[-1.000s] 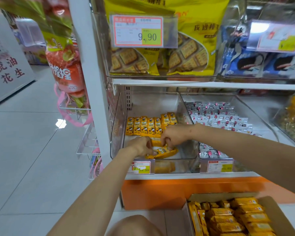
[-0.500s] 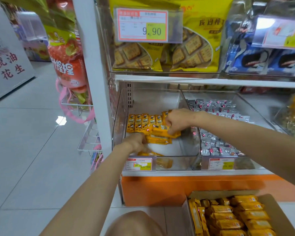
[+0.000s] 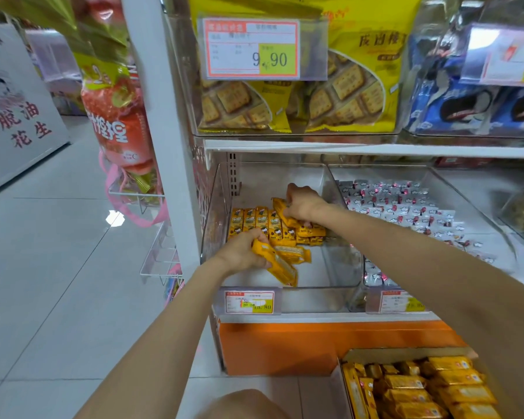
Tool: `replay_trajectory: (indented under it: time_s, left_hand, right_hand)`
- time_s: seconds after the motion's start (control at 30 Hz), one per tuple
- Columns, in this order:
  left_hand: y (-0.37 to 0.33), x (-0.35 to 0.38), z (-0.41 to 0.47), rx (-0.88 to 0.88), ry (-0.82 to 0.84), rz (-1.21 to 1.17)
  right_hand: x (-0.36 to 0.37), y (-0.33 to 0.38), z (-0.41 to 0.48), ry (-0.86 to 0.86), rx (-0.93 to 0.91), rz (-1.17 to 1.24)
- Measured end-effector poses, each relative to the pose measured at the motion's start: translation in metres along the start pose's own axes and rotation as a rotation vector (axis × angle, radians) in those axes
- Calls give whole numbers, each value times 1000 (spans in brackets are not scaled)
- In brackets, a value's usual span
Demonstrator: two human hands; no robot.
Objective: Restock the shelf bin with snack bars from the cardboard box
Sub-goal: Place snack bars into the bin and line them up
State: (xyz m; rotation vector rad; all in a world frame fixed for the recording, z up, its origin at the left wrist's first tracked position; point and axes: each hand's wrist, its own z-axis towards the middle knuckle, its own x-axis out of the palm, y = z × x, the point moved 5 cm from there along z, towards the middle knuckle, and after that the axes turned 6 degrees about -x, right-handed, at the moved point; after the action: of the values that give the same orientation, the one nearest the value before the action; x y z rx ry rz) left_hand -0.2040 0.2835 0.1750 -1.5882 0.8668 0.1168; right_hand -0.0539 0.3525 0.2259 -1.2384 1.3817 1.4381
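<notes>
- The shelf [image 3: 161, 146] fills the upper right of the view. Yellow biscuit bags [image 3: 345, 86] sit on its upper level at 12 o'clock.
- The pale tiled floor [image 3: 58, 267] runs from 9 o'clock down to 7 o'clock.
- The clear shelf bin [image 3: 215, 213] sits on the lower level at the centre. Most of its floor is bare, and a price tag [image 3: 250, 302] is fixed to its front at 6 o'clock.
- A neighbouring bin [image 3: 430, 189], touching the shelf bin at its 3 o'clock side, holds silver-wrapped sweets.
- The cardboard box [image 3: 406, 352] stands open on the floor at 5 o'clock of the view, below the shelf, packed with yellow snack bars [image 3: 436, 388].
- More of the same bars stand upright in a row [image 3: 254, 220] along the back of the shelf bin, at its 11 o'clock corner. Others are stacked flat at the row's 3 o'clock end.
- The right hand [image 3: 303, 204] reaches to the back of the bin. Its grip is closed, fingers curled on a tilted bar [image 3: 280, 208] leaning over the flat stack.
- The left hand [image 3: 242, 252] is over the bin's front left. Its grip is clamped round yellow bars [image 3: 277, 264] that jut toward 4 o'clock, above the bin floor.
- One more bar [image 3: 297, 254] shows just behind them. I cannot tell whether the hand holds it.
</notes>
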Motion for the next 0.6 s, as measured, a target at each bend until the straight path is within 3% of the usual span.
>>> replay_trajectory:
  time_s: [0.17, 0.3, 0.37, 0.47, 0.6]
  left_hand:
    - [-8, -9, -11, -19, -79, -332]
    - [-8, -12, -18, -75, -116, -505]
    - [-7, -14, -20, -95, -151, -563]
    - [-7, -16, -22, -122, -194, -617]
    - [-7, -16, -21, -146, -213, -632]
  right_hand:
    - [11, -5, 13, 133, -97, -105]
    - [1, -8, 23, 62, -281, -161]
    - [9, -9, 23, 238, -372, -174]
    - [21, -15, 19, 481, -332, -166]
    - [21, -19, 17, 434, -406, -295]
